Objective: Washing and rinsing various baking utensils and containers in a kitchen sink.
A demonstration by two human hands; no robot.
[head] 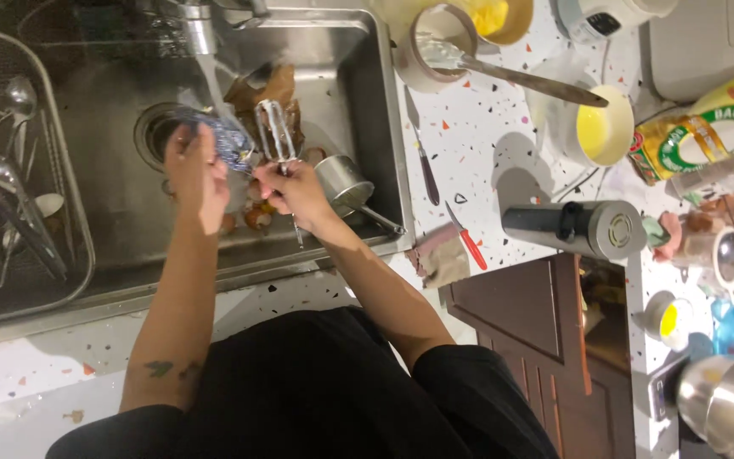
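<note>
My right hand [295, 189] clenches a whisk beater [275, 132]; left hand [195, 166] grips a blue sponge [229, 140] just beside it, over the sink [367, 127]. Wet fingers: beater may slip among dishes below.

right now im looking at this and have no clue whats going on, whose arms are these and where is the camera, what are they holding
The one picture comes from a camera worn on a person's head, looking straight down, so the two bare arms are that person's own. They reach over a steel sink set in a speckled white counter. The right hand grips a metal mixer beater; the left hand presses a blue scrubbing cloth or sponge against it, under the tap. A small metal measuring cup lies in the sink. Left is a rack of utensils; right are bowls, a yellow-filled cup and a red-handled knife.
</note>
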